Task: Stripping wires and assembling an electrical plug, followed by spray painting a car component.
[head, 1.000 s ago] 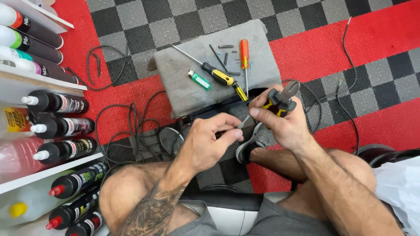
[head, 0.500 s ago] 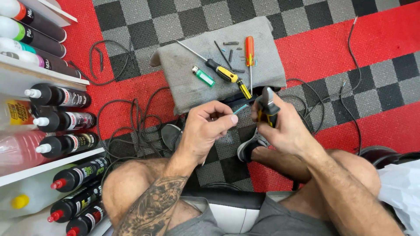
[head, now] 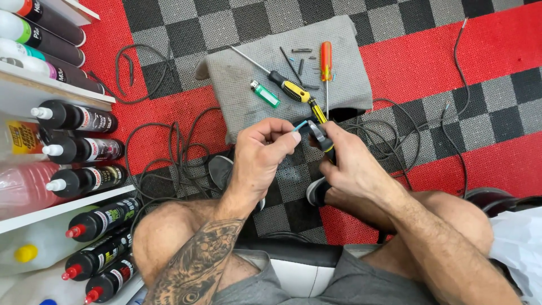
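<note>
Red and black checkered floor tiles surround you; shelves of bottles stand at the left. On the far side lies a grey cloth carrying two screwdrivers and a green lighter. Loose black cable trails across the floor. Your right hand is closed around a yellow-handled tool. Your left hand pinches a thin blue wire end between thumb and forefinger, just at the tool's tip. Judge the wire light, limp and easily kinked; hold it close behind the end.
</note>
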